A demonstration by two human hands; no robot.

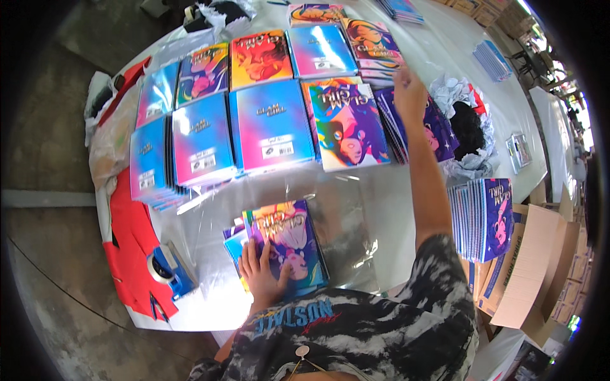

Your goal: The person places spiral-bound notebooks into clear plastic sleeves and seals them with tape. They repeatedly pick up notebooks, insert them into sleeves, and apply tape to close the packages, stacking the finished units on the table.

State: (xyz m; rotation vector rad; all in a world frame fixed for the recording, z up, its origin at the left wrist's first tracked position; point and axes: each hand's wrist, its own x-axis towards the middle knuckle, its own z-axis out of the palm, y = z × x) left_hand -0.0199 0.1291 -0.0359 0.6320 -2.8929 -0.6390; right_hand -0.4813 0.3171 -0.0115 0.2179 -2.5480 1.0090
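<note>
My left hand (pixel 262 273) lies with fingers spread on a small pile of spiral notebooks (pixel 295 244) near the table's front edge. The top cover is purple and yellow with an illustrated figure; a blue one sticks out beneath. Stretched far to the right, my right hand (pixel 410 95) is at the edge of stacked notebooks with purple and white covers (pixel 379 75). Its fingers look bent, and whether they grip a notebook I cannot tell. Under that forearm stand dark purple notebooks (pixel 438 130), partly hidden by the arm.
Several notebook stacks with blue-pink covers (pixel 270 124) and illustrated covers (pixel 346 127) line the table. At left are red cloth (pixel 130 222), a blue tape dispenser (pixel 175 273) and scissors (pixel 159 307). Right: more notebooks (pixel 481 219), crumpled paper round black material (pixel 467 124), an open carton (pixel 527 267).
</note>
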